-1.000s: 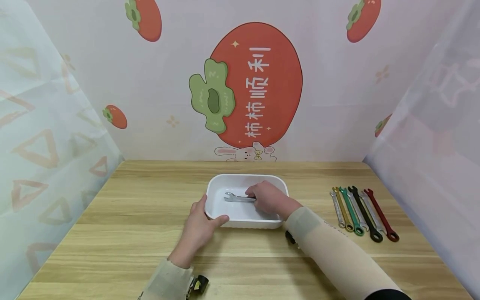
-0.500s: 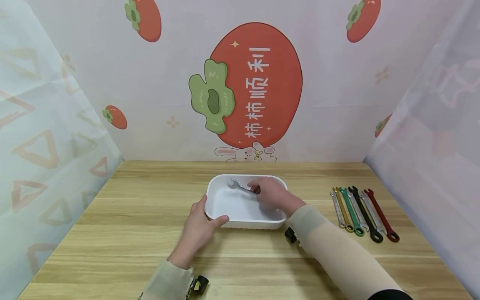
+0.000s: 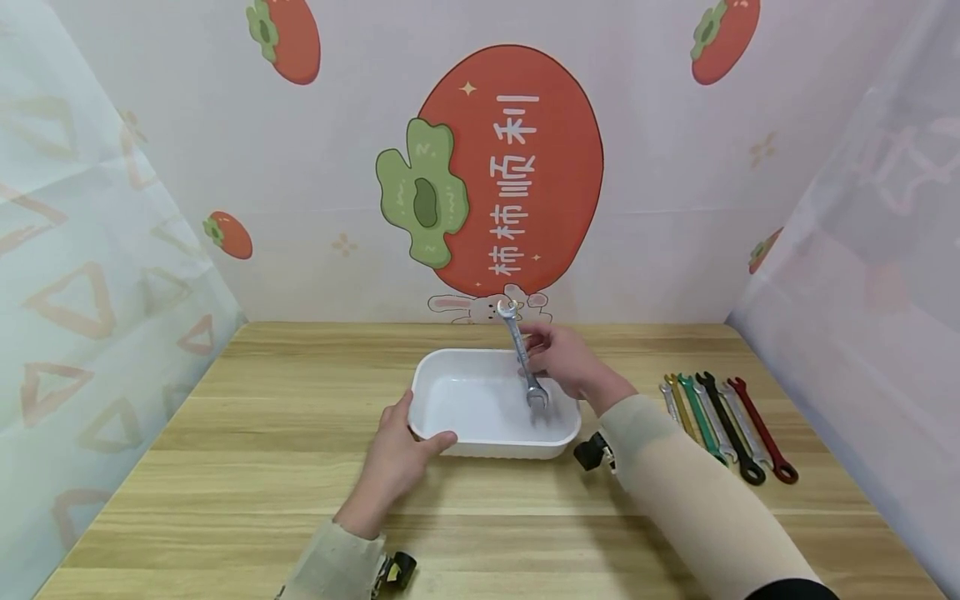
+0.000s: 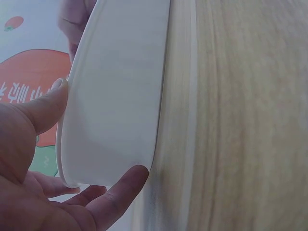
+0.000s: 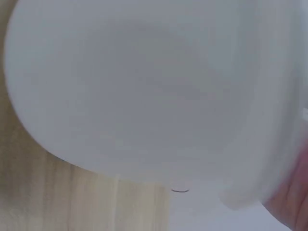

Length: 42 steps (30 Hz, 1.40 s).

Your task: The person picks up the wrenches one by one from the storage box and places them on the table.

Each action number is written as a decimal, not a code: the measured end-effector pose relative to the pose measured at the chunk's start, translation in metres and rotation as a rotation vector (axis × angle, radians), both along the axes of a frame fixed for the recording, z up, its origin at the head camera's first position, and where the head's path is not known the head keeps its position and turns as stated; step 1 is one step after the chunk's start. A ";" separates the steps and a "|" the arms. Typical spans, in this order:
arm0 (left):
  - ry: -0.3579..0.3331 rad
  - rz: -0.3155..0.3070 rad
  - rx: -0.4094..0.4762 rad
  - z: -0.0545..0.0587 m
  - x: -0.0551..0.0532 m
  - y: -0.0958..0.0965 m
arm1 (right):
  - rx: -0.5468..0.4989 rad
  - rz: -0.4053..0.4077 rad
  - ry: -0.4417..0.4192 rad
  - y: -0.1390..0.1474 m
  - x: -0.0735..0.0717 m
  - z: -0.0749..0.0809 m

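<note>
My left hand grips the front left corner of a white rectangular tub. In the left wrist view its thumb lies at the rim, and fingers reach round the tub's end. Over the tub's right part, my right hand pinches a silver open-end wrench by its middle. The wrench stands nearly upright, one end above the back rim and the other over the tub's floor. The right wrist view shows mostly the blurred tub wall; the wrench is hidden there.
At the right, a row of several wrenches lies slanted on the wooden table, among them a black wrench and a red wrench. My right forearm overlaps the near ends of some. A printed cloth backdrop rises behind the table.
My right hand has lifted the wrench from low in the tub and moved it up and right, turning it from lying level to nearly upright. The left hand stays at the corner.
</note>
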State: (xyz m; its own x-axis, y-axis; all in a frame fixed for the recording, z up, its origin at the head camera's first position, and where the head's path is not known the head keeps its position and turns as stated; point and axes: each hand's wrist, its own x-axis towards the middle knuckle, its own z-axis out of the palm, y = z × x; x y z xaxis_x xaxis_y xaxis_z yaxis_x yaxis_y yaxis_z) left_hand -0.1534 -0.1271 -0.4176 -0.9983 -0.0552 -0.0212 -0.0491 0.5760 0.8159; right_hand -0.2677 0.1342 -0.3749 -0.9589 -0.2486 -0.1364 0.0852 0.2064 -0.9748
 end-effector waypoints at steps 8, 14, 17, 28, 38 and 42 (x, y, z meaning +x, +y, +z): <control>-0.005 0.000 -0.007 0.001 0.002 0.000 | -0.200 -0.003 -0.105 0.032 0.005 0.016; -0.006 0.001 -0.013 0.001 0.002 0.000 | -0.235 -0.049 -0.138 0.071 0.009 0.022; -0.005 -0.001 -0.013 0.001 0.003 0.000 | -0.233 -0.065 -0.146 0.093 0.011 0.023; -0.003 -0.007 -0.014 0.001 0.001 0.001 | -0.270 -0.072 -0.369 0.153 0.027 0.002; 0.000 -0.004 -0.009 0.002 0.001 0.001 | -0.034 -0.028 -0.273 0.175 0.033 -0.026; -0.002 -0.004 -0.005 0.003 0.001 0.001 | 0.029 -0.043 -0.291 0.177 0.036 -0.033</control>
State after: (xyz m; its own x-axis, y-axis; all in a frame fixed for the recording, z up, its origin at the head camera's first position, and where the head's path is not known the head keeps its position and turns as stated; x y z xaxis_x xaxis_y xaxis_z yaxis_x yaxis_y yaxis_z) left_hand -0.1522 -0.1260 -0.4149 -0.9984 -0.0514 -0.0229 -0.0486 0.5806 0.8127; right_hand -0.2316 0.3112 -0.4080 -0.8878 -0.2008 -0.4140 0.3699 0.2238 -0.9017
